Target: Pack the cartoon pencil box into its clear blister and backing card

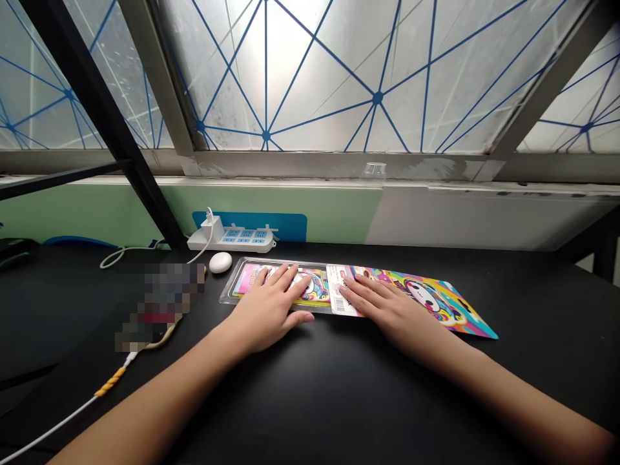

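Observation:
A clear plastic blister tray (227, 294) lies on the black table, with a colourful printed pack (317, 287) inside it. My left hand (272, 309) rests palm down over the tray, fingers spread and covering part of the pack. To the right, a bright cardboard backing card (443, 300) with a cartoon face and a barcode flap meets the tray's right end. My right hand (387, 309) lies flat on this card, fingers stretched out towards the barcode. Neither hand grips anything.
Behind the tray stands a white power strip (247, 240) with a plugged-in charger (212, 229). A small white rounded case (220, 262) sits beside it. On the left lies a pixelated device (162, 307) with a white cable (62, 423). A black frame post (104, 110) slants down at the left.

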The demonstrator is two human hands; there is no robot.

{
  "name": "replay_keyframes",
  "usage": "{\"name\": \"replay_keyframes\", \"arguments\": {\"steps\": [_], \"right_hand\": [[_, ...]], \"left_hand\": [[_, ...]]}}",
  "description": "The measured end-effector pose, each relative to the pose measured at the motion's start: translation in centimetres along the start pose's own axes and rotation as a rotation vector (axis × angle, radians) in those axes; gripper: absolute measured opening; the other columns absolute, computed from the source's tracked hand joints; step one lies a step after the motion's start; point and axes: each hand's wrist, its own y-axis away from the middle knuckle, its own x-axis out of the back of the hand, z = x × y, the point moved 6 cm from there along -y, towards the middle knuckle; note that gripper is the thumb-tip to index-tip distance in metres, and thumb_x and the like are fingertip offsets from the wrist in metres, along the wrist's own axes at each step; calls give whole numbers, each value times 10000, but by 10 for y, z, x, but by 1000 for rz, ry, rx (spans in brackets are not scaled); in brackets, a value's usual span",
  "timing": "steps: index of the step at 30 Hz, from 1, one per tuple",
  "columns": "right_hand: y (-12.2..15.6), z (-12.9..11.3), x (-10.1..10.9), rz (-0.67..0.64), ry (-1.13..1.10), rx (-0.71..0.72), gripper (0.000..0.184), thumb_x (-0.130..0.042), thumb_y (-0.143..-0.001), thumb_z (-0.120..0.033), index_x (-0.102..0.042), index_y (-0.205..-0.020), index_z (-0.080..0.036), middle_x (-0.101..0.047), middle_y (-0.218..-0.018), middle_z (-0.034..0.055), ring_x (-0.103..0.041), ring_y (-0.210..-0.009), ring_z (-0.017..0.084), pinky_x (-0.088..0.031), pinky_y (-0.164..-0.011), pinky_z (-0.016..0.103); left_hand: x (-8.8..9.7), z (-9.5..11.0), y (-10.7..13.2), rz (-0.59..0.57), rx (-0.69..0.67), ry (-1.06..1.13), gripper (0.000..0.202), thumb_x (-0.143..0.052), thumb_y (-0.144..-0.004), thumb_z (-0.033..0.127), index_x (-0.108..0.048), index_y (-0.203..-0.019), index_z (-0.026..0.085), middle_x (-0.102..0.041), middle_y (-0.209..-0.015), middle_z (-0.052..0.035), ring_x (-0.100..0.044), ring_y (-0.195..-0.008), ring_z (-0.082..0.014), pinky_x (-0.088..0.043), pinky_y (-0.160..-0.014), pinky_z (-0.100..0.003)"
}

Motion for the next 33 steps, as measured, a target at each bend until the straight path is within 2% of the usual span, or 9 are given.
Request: {"name": "replay_keyframes", "arguments": {"steps": [7,11,14,17,19,22,25,29,33], "right_hand": [[20,25,9,-3,-97,-8,748,-397,-979,-34,-242,-1628,-373,-487,-1582,25,-472,-1449,268,-476,-1118,542],[36,48,24,59,-66,-91,822,-390,-912,31,-275,-1626,-361,-551,-1543,35,-529,-1408,262,-501,-1099,528],[35,47,47,192,-18,-145,800,-397,-931,24,-257,-1638,-321,-540,-1555,70,-506,-1428,277,-475,-1124,527],[23,10,64,273,20,-94,743,-384,-954,11,-262,-1641,-242,-478,-1596,123,-410,-1492,303,-417,-1162,549],[11,-35,64,208,16,6,634,-403,-981,-42,-358,-1601,-169,-450,-1606,158,-389,-1498,345,-417,-1152,567],[-4,-106,52,24,-121,143,546,-420,-990,-131,-462,-1535,-137,-525,-1553,157,-500,-1420,356,-475,-1105,555],[-21,-154,38,-108,-250,185,557,-470,-986,-275,-479,-1509,-86,-547,-1521,213,-556,-1351,417,-522,-1037,560],[-58,-157,24,-113,-392,138,542,-452,-1013,-290,-472,-1498,-50,-557,-1495,254,-530,-1369,399,-457,-1104,552],[-83,-127,8,-94,-591,6,405,-480,-1050,-400,-625,-1345,-164,-651,-1414,134,-524,-1370,289,-296,-1233,506]], "left_hand": [[1,-24,3,-99,49,93,692,-314,-1046,658,-280,-1637,299,-222,-1713,-56,-192,-1587,-319,-212,-1247,-588],[3,-35,3,-141,98,125,699,-319,-1043,658,-267,-1639,298,-180,-1721,-37,-144,-1597,-309,-167,-1260,-582],[4,-39,0,-161,131,165,695,-306,-1052,634,-268,-1641,267,-153,-1725,-46,-105,-1603,-295,-148,-1267,-562],[4,-42,-5,-178,146,207,665,-296,-1067,568,-277,-1638,229,-156,-1723,-61,-97,-1604,-284,-122,-1270,-566],[4,-42,-10,-181,150,214,635,-298,-1072,500,-291,-1634,205,-164,-1720,-77,-109,-1602,-289,-123,-1266,-578],[3,-38,-20,-171,146,208,613,-299,-1071,453,-319,-1624,190,-182,-1714,-102,-141,-1597,-305,-158,-1253,-595],[0,-28,-28,-145,125,195,603,-320,-1069,474,-348,-1613,215,-220,-1708,-107,-188,-1588,-313,-193,-1241,-600],[-1,-9,-32,-6,88,111,538,-331,-1084,452,-427,-1569,239,-353,-1665,-117,-302,-1553,-311,-277,-1204,-603],[-3,1,-28,52,57,13,542,-359,-1086,463,-425,-1566,222,-370,-1654,-137,-313,-1547,-331,-328,-1178,-598]]}}
